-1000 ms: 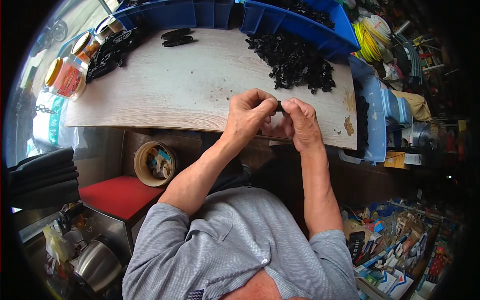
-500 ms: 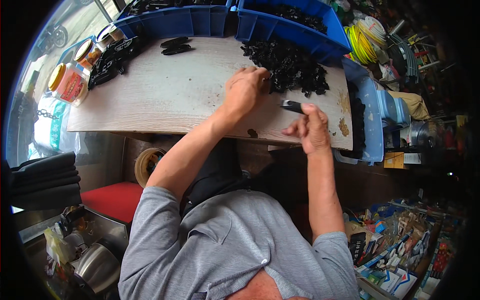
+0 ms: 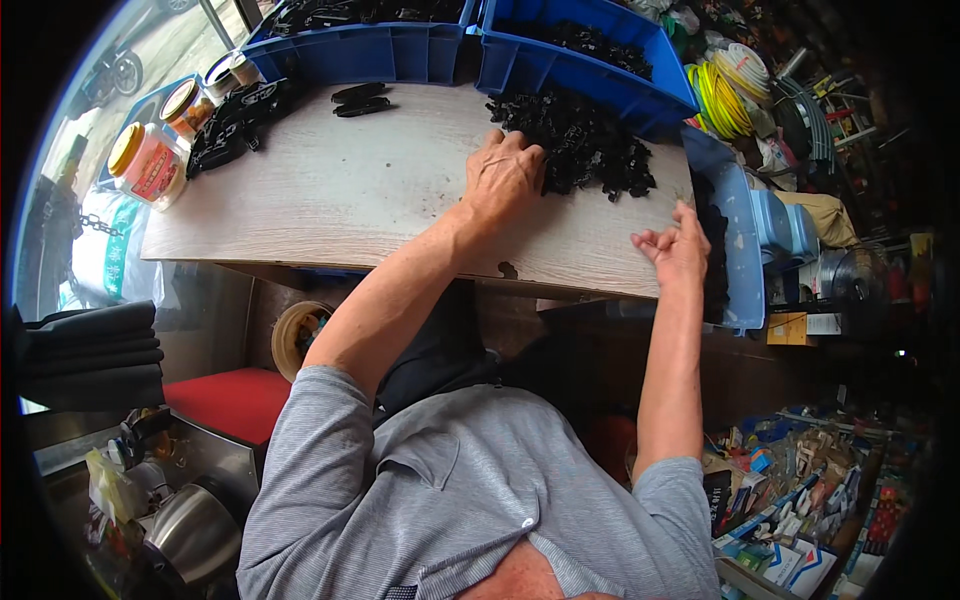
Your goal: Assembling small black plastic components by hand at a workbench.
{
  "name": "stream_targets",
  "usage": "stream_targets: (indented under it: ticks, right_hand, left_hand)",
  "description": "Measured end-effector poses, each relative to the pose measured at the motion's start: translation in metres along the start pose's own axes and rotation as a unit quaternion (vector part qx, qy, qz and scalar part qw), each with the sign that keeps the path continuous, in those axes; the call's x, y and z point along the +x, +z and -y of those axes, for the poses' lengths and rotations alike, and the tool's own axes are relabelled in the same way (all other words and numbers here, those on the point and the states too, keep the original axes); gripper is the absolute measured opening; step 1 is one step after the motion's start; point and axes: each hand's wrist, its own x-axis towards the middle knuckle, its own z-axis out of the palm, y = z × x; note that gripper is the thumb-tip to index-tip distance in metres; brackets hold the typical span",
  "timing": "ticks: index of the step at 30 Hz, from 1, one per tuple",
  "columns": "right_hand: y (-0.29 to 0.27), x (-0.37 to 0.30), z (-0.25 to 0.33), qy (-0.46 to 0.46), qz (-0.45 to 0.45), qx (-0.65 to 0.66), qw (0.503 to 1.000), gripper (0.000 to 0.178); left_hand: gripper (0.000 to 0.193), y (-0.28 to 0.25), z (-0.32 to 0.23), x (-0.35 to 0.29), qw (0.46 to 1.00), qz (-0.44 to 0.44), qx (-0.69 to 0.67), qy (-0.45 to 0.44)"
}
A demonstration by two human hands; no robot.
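The table (image 3: 320,200) has a matt wood-grain top, chipped at its near edge. Along the far edge, the blue bins (image 3: 370,60) look like smooth plastic, the small parts (image 3: 590,150) before them glossier plastic. The shirt (image 3: 470,460) is soft cloth.

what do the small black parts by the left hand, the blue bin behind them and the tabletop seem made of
Small black parts: probably moulded plastic, from their intricate shapes and slight shine; coated metal is possible. Blue bin: likely rigid plastic, smooth, with ribbed walls. Tabletop: pale wood-grain surface, perhaps laminate, with a dark chipped-looking patch near its front edge.
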Motion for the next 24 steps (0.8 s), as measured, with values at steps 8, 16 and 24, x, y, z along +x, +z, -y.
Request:
stream_targets:
  ticks: [8,16,24]
  right_hand:
    - [0.026,-0.028,-0.023,0.001,0.108,-0.014,0.994,0.022]
    - [0.052,-0.053,-0.033,0.010,0.194,-0.033,0.980,0.018]
    - [0.074,-0.062,-0.040,0.022,0.274,-0.057,0.960,0.024]
  left_hand:
    - [0.010,-0.001,0.000,-0.008,1.000,0.004,-0.017,0.005]
    - [0.009,-0.022,0.006,-0.013,0.872,0.044,-0.410,-0.263]
    - [0.009,-0.054,-0.008,-0.034,0.653,0.089,-0.660,-0.362]
